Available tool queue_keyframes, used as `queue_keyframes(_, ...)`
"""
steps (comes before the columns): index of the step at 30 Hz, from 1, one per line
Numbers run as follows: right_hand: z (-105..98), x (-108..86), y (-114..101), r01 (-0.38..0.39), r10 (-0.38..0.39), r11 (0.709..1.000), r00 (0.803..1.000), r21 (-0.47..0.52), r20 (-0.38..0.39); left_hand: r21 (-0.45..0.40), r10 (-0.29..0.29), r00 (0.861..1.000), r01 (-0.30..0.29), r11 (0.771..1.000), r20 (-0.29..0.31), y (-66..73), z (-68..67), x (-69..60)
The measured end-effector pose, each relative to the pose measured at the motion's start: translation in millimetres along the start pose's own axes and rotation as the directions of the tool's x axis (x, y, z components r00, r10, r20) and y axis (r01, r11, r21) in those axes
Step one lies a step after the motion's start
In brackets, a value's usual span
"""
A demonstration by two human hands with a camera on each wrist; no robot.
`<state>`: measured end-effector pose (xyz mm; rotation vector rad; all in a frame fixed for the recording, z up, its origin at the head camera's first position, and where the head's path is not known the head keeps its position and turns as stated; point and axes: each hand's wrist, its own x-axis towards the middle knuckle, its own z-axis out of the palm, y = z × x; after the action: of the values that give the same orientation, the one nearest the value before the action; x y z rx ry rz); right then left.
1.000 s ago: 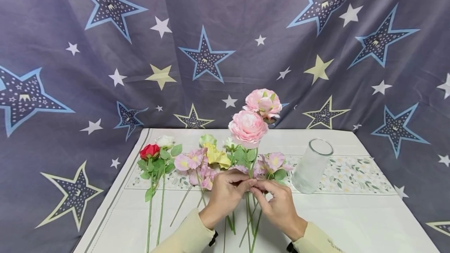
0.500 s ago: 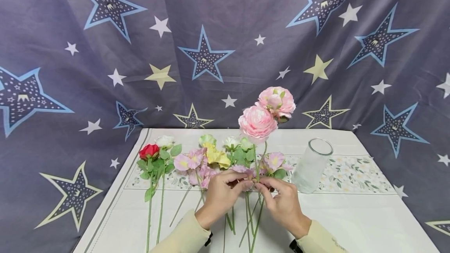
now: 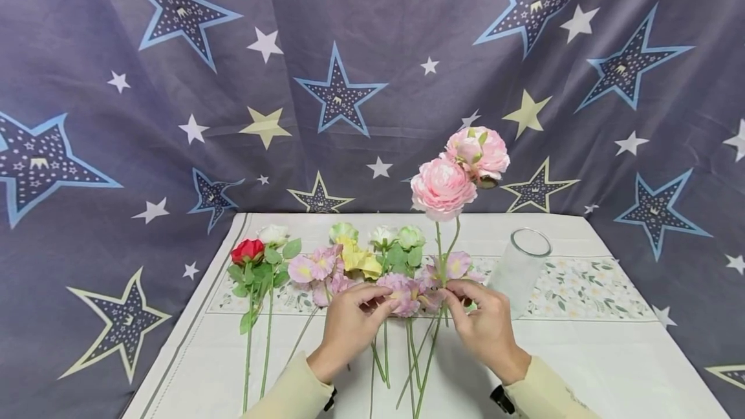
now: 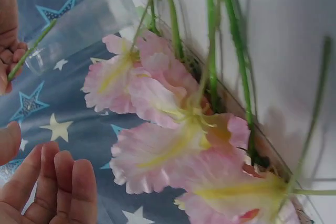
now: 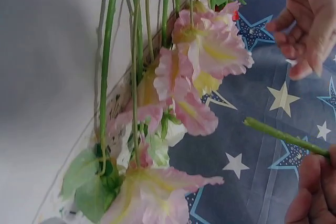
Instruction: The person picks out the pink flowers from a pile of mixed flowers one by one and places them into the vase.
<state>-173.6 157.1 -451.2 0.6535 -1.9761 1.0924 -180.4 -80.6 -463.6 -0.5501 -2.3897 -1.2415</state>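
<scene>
In the head view my right hand pinches the green stem of a pink peony spray, holding its two full blooms upright above the table. The cut end of that stem sticks out past my right fingers in the right wrist view. My left hand is beside it to the left, holding nothing, with its fingers loosely bent in the left wrist view. Below and between the hands lie pink-and-lilac iris-like flowers. A clear glass vase stands right behind my right hand, partly hidden by it.
On the left lie a red rose and a white rose. A yellow flower and pale green blooms lie mid-table, several stems pointing toward me. Behind the white table hangs a star-patterned cloth.
The peony spray has moved right and up in my right hand. My left hand has let go of its stem and drawn away to the left.
</scene>
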Motion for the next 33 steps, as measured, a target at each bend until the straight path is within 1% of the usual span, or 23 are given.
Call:
queue_keyframes(3,-5.8,4.9,2.5,0.008,-0.008,1.000,1.000,-0.022,-0.012,0.012,-0.009,1.000,0.009,1.000,0.004,-5.1,-3.1,-3.0)
queue_keyframes(8,-13.9,13.1,5.2,0.017,-0.019,0.998,0.999,-0.053,-0.032,0.029,-0.045,0.999,0.045,0.999,0.003,-13.6,-8.8,-9.5)
queue_keyframes(12,-20.4,19.3,6.5,0.005,-0.008,0.997,0.999,-0.074,-0.035,0.062,-0.069,0.998,0.069,0.996,0.003,-19.2,-13.2,-13.6)
queue_keyframes(14,-23.3,22.5,6.8,0.015,-0.019,0.996,0.999,-0.090,-0.042,0.081,-0.078,0.997,0.078,0.994,0.003,-21.6,-15.9,-15.4)
queue_keyframes(19,-29.5,30.3,8.4,0.042,-0.052,0.991,0.996,-0.127,-0.076,0.143,-0.078,0.997,0.077,0.987,0.006,-28.6,-21.4,-19.8)
queue_keyframes(21,-31.8,32.9,9.6,0.042,-0.054,0.990,0.995,-0.136,-0.088,0.176,-0.071,0.997,0.068,0.982,0.006,-32.0,-22.8,-21.5)
queue_keyframes(25,-37.0,36.9,11.7,0.035,-0.051,0.987,0.994,-0.156,-0.101,0.209,-0.051,0.999,0.048,0.977,0.011,-37.0,-24.8,-24.2)
queue_keyframes(29,-44.3,41.3,13.5,0.022,-0.044,0.981,0.993,-0.192,-0.109,0.215,-0.044,0.999,0.037,0.976,0.024,-39.4,-26.5,-26.1)
queue_keyframes(33,-53.2,48.2,15.2,0.002,-0.029,0.973,0.993,-0.231,-0.116,0.205,-0.069,0.997,0.059,0.977,0.043,-39.1,-27.0,-27.9)
